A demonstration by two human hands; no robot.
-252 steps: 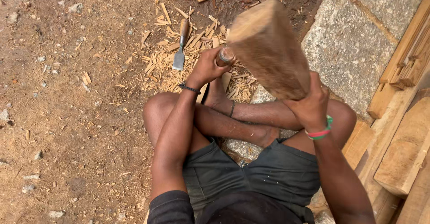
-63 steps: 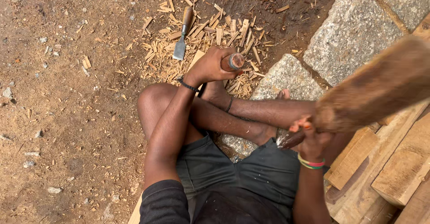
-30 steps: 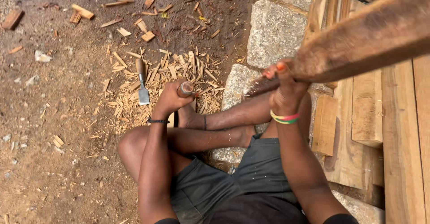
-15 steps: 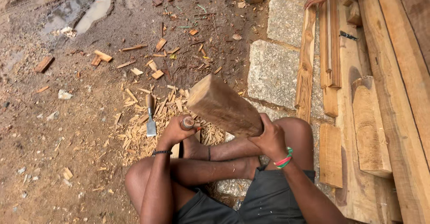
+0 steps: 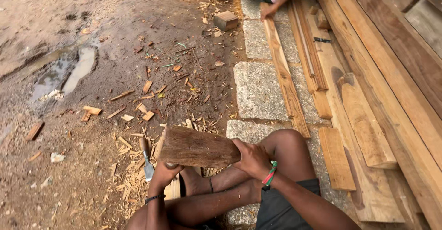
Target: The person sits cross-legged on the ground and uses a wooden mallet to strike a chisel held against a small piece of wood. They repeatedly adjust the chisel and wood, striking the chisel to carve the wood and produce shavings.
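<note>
Hands' wood block [image 5: 198,146] lower, flatter than before

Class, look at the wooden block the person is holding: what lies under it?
Under the wooden block lie wood chips and a chisel beside the left hand. What that hand grips is covered by the block.

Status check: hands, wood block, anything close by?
Right hand grips wood block; left hand under its other end. Chisel on ground beside left hand. Another person's hand far off.
</note>
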